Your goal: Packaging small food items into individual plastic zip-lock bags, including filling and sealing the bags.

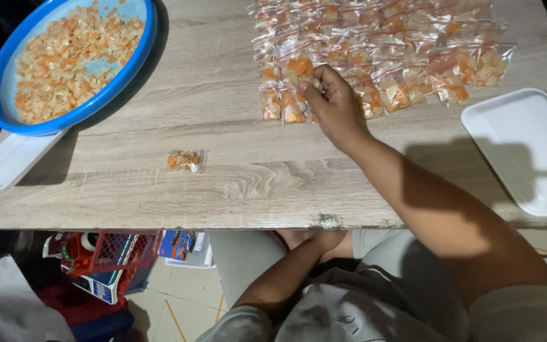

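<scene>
My right hand reaches across the wooden table and pinches a small clear bag of orange and white pieces at the near left edge of a spread of several such filled bags. One more small filled bag lies alone near the table's front. My left hand rests below the table edge on my lap, mostly hidden, so its fingers cannot be made out.
A blue round tray heaped with loose orange and white pieces sits at the far left, over a white flat tray. A white rectangular tray lies at the right. A red basket stands on the floor under the table.
</scene>
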